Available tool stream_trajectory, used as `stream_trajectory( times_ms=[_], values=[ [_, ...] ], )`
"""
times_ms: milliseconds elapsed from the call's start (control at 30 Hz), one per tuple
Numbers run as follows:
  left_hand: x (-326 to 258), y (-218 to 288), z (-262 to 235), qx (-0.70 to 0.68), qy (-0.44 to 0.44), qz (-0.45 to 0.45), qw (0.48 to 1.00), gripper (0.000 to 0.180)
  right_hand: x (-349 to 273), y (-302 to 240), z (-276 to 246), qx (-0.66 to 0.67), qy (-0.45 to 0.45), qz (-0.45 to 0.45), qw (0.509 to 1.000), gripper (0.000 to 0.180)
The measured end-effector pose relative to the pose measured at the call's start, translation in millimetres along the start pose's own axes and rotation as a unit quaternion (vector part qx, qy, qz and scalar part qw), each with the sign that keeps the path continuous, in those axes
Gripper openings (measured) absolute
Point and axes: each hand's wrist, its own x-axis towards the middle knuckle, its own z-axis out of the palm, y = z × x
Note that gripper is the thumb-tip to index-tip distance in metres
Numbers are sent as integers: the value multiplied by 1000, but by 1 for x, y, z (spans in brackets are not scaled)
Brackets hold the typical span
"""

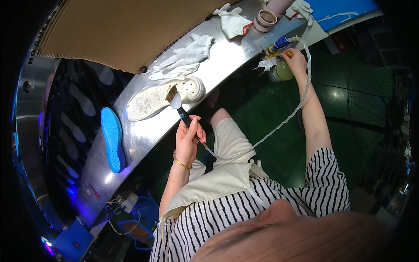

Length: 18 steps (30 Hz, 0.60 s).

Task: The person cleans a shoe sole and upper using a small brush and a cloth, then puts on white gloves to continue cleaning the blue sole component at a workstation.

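Head view, the only one. The cream sole [146, 102] lies lengthwise on the metal bench [144, 135], tread side apparently down, its holed heel end at or just beside the front edge. Your left hand [188, 139] has its fingers closed round the black handle of a brush [184, 115]; the bristles [171, 93] overlie the sole near the heel, though contact cannot be confirmed from above. Your right hand [296, 63] is at a blue-and-yellow tool [283, 41] beside a greenish jar [279, 72]; its fingers are curled, but whether they grip or merely touch cannot be told.

Handling, judged by look: sole light, springy, moulded; unlikely to break, but apt to skid on smooth metal under a sideways stroke. Best hold: the thick side walls at the heel, or the rim near the toe, keeping your fingertips off the rough inner face. The brush seems light, with a stiff handle and yielding bristles; your hold well back on the handle suits it.

Edges and room: the front edge is the near hazard at the heel. Pale gloves [185, 54] lie just behind the sole, with cardboard [122, 30] beyond. More room runs toward the toe, up to the blue sole [111, 135]. Mind the pale cord [286, 115] crossing between your arms; it could snag a wide right-arm sweep.
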Motion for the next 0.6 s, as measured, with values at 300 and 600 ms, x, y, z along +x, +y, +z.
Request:
stream_trajectory(
  times_ms=[300, 600],
  values=[
    [-2, -1, -2, -4, 15, -3, 1000, 18, 0, -18, 1, -13, -15, -22, 1000, 24],
    [-1, -7, -10, -21, -9, 1, 1000, 18, 5, -3, 3, -63, -39, -35, 997, 21]
  ],
)
